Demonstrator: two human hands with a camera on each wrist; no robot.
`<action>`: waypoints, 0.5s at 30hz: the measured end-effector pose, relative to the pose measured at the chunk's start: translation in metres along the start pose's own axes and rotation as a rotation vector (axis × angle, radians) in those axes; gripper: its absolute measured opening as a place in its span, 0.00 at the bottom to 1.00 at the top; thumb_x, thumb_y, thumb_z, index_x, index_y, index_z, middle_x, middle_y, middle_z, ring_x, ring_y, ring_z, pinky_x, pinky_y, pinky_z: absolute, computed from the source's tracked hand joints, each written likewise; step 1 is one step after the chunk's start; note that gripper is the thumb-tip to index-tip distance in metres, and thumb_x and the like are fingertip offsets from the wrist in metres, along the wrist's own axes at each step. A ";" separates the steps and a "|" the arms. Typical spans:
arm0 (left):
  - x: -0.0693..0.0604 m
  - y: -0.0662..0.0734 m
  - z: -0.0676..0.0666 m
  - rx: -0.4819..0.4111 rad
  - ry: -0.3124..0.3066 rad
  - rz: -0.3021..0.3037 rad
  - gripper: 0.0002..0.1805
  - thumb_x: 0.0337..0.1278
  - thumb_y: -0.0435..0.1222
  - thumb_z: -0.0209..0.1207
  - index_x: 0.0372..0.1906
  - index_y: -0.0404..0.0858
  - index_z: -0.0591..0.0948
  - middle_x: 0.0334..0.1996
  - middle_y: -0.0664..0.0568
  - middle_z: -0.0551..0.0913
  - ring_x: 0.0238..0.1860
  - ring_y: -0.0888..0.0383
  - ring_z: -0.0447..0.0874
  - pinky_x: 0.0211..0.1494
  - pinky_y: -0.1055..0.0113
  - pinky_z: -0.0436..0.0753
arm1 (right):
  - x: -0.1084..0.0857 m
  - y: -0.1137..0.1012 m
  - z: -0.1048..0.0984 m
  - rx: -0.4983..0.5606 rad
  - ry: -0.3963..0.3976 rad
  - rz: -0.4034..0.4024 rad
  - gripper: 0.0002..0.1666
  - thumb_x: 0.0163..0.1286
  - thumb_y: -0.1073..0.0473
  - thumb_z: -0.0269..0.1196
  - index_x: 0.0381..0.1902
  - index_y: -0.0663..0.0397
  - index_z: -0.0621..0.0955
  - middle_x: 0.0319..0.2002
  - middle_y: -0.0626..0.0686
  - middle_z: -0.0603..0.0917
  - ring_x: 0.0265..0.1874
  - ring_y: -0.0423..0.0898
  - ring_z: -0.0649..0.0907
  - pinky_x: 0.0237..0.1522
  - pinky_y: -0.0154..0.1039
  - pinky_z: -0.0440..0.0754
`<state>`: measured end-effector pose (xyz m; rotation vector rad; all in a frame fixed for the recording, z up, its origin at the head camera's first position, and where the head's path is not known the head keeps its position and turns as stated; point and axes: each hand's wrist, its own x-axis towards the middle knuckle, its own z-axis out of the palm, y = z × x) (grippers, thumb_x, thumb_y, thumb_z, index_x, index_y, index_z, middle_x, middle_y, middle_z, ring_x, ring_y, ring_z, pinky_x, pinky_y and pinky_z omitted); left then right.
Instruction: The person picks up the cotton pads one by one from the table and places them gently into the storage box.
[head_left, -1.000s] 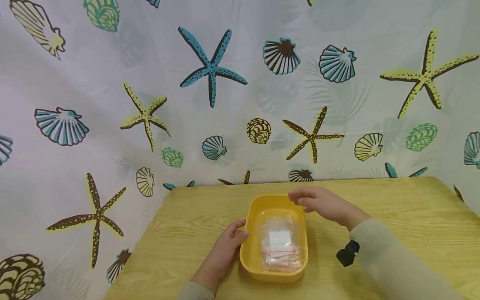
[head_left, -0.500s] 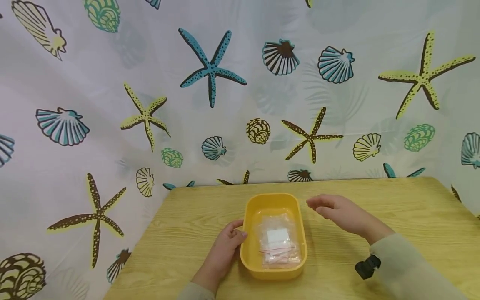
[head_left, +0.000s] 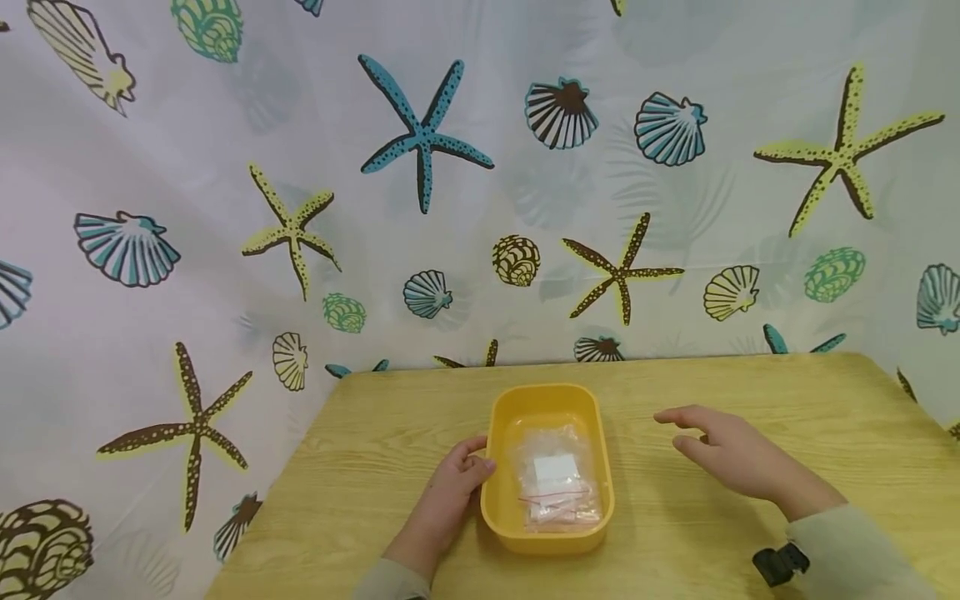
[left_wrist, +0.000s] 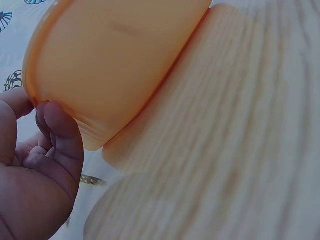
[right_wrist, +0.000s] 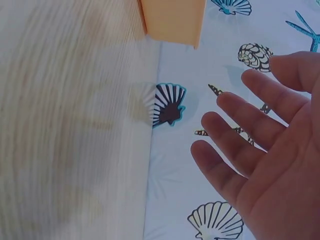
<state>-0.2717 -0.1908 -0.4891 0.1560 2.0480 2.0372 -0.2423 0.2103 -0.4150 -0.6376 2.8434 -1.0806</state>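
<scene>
A yellow plastic tub [head_left: 498, 529] stands on the wooden table. Inside lie clear zip bags [head_left: 558, 504] with red seal lines, overlapping, and a white piece [head_left: 555, 468] shows among them. At the tub's left side my left hand [head_left: 450, 496] pinches the rim, thumb on top and fingers against the outer wall. The left wrist view shows this hand [left_wrist: 42, 160] at the corner of the tub [left_wrist: 120, 55]. To the right of the tub my right hand [head_left: 738, 454] hovers above the table, holding nothing. Its fingers are straight and spread in the right wrist view.
The pale wooden table [head_left: 390, 417] spreads out on both sides of the tub. Behind it and to the left hangs a white curtain [head_left: 480, 192] printed with shells and starfish. A black wrist device [head_left: 780, 564] sits at the right sleeve.
My right hand has moved away from the tub's far right corner, rightward and slightly nearer to me. The left hand stays on the rim, and the tub has shifted slightly to the left.
</scene>
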 end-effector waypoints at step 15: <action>-0.004 0.007 -0.008 0.063 0.069 0.014 0.29 0.77 0.44 0.53 0.74 0.36 0.64 0.44 0.42 0.78 0.37 0.53 0.78 0.39 0.62 0.81 | -0.021 0.020 -0.003 -0.241 0.130 0.029 0.33 0.78 0.40 0.57 0.70 0.55 0.74 0.70 0.66 0.68 0.68 0.70 0.66 0.62 0.71 0.65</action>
